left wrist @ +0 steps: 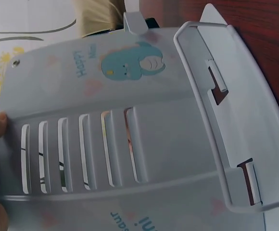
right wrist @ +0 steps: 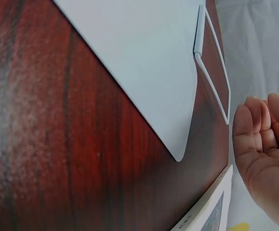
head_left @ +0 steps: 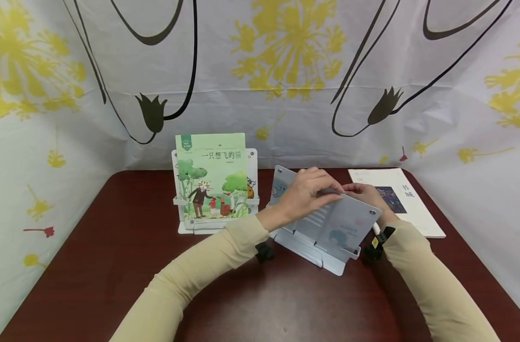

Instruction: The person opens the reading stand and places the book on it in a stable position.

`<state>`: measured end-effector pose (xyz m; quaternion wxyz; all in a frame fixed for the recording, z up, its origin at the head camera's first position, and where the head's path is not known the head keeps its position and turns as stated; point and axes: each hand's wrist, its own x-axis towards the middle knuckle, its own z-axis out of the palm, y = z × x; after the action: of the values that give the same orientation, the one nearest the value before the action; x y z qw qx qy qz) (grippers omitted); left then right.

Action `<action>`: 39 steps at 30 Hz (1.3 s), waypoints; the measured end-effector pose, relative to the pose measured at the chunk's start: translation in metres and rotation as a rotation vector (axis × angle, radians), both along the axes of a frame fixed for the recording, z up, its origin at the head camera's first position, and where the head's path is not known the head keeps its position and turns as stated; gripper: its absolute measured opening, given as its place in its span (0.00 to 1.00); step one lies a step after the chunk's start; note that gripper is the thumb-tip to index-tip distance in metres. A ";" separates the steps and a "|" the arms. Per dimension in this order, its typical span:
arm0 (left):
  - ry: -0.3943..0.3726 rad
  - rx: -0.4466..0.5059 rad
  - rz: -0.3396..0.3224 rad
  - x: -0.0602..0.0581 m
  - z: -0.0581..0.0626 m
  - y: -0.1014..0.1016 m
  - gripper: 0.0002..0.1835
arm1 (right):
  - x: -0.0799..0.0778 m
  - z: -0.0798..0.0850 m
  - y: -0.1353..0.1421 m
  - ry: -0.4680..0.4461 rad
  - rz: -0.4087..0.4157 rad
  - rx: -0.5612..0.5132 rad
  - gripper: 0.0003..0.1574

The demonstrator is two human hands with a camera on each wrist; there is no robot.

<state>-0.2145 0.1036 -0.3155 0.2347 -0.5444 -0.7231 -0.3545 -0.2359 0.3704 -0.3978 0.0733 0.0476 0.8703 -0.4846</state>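
Observation:
A white metal book stand [head_left: 311,213] with a printed dinosaur and slots in its panel is on the table, turned at an angle. My left hand [head_left: 304,194] pinches the top edge of its panel; in the left wrist view the fingertips [left wrist: 0,122] lie along that edge. Behind the panel, my right hand [right wrist: 269,149] has its fingers loosely bent, near the stand's wire support [right wrist: 216,82] and apart from it in the right wrist view. From the head view the panel partly hides this hand. The stand's ledge and base plate [left wrist: 250,106] face the front.
To the left, a second white stand [head_left: 252,173] holds up a green picture book [head_left: 215,178]. A white book [head_left: 422,209] with a dark cover picture lies flat at the back right. A patterned curtain [head_left: 226,114] hangs behind the dark red table [head_left: 114,266].

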 end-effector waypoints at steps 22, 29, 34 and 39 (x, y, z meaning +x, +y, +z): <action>0.003 0.097 -0.244 -0.005 -0.003 -0.026 0.04 | -0.012 -0.007 -0.018 0.094 -0.174 0.201 0.14; -0.007 0.096 -0.294 -0.009 -0.002 -0.026 0.04 | -0.015 -0.006 -0.014 0.066 -0.177 0.390 0.12; -0.014 0.093 -0.317 -0.010 0.000 -0.027 0.04 | -0.013 -0.006 -0.013 0.084 -0.124 0.499 0.12; -0.015 0.090 -0.331 -0.011 0.001 -0.028 0.03 | -0.012 -0.007 -0.009 0.121 -0.068 0.570 0.16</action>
<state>-0.2258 0.0757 -0.3150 0.1921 -0.6423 -0.6086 -0.4244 -0.2476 0.3615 -0.4051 -0.0112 0.0662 0.9721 -0.2249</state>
